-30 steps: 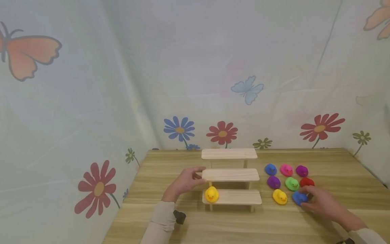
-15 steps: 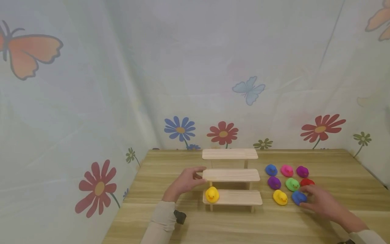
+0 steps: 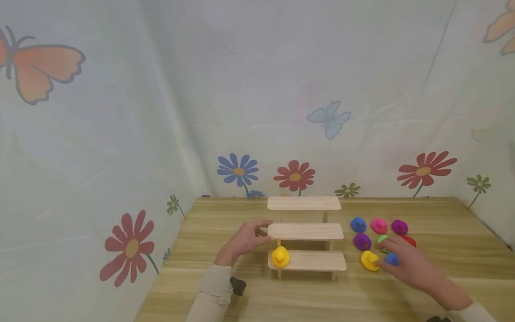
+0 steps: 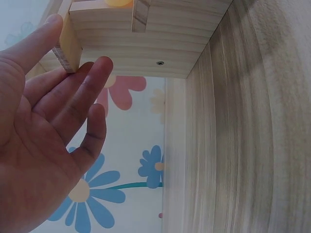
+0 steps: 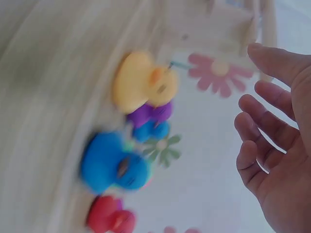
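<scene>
A three-step wooden display stand (image 3: 305, 231) stands mid-table. My left hand (image 3: 243, 239) grips the left end of its middle board; in the left wrist view the thumb and fingers lie on either side of the board. One yellow rubber duck (image 3: 280, 257) sits at the left of the lowest step. My right hand (image 3: 418, 270) hovers over the ducks at the right with nothing in it, fingers relaxed. Its fingertips overlap the green duck (image 3: 382, 241) and a yellow duck (image 3: 368, 260) in the head view. The hand partly covers a blue duck (image 3: 392, 259) and a red duck (image 3: 409, 241).
Behind those stand another blue duck (image 3: 358, 224), a pink duck (image 3: 379, 225) and two purple ducks, one at the far right (image 3: 399, 227) and one nearer (image 3: 362, 241). A flowered cloth (image 3: 257, 112) hangs behind the wooden table (image 3: 225, 210).
My right hand has moved left from beside the front blue duck to above it and near the yellow duck. The blue duck stays on the table. My left hand keeps its place on the stand.
</scene>
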Demonstrator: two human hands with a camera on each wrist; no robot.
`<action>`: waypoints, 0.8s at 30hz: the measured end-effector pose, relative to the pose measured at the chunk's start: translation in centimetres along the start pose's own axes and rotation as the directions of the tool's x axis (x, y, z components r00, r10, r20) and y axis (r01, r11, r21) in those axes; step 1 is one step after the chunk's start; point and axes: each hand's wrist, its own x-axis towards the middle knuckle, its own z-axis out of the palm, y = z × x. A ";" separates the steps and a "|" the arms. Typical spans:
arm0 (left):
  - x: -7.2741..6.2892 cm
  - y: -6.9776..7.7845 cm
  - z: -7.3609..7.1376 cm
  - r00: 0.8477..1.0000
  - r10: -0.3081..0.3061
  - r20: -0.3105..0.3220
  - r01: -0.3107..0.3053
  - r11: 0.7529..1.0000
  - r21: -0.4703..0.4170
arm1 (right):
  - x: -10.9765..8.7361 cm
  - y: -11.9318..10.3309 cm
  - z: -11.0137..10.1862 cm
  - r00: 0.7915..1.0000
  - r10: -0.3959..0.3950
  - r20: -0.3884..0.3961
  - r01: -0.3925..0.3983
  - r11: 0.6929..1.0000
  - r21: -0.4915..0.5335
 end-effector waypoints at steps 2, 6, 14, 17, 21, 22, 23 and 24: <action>0.0 0.0 0.0 1.000 0.003 -0.001 -0.003 1.000 0.000 | 0.3 -1.0 0.1 0.998 -0.047 -0.033 0.047 0.999 0.020; 0.0 0.1 -0.1 1.000 0.007 -0.003 -0.007 1.000 0.005 | 1.0 -2.5 0.7 0.982 -0.163 -0.100 0.166 0.986 0.031; 0.0 0.2 0.0 1.000 -0.011 0.001 0.011 1.000 -0.006 | 2.4 -5.2 2.3 0.962 -0.256 -0.098 0.263 0.962 0.066; -0.1 0.2 0.0 1.000 -0.017 0.001 0.017 1.000 -0.013 | 2.9 -6.2 2.9 0.958 -0.275 -0.083 0.282 0.955 0.097; 0.0 0.0 -0.1 1.000 -0.010 0.003 0.010 1.000 -0.010 | 3.7 -7.4 3.7 0.944 -0.321 -0.081 0.328 0.940 0.098; 0.0 0.0 -0.1 1.000 -0.002 0.004 0.002 1.000 -0.011 | 3.9 -7.7 3.9 0.940 -0.332 -0.082 0.339 0.936 0.096; 0.0 0.0 -0.2 1.000 -0.002 0.006 0.002 1.000 -0.009 | 4.2 -8.1 4.1 0.936 -0.344 -0.081 0.351 0.932 0.095; 0.0 0.0 -0.2 1.000 0.002 0.008 -0.002 1.000 -0.007 | 4.4 -8.3 4.3 0.930 -0.358 -0.086 0.366 0.926 0.092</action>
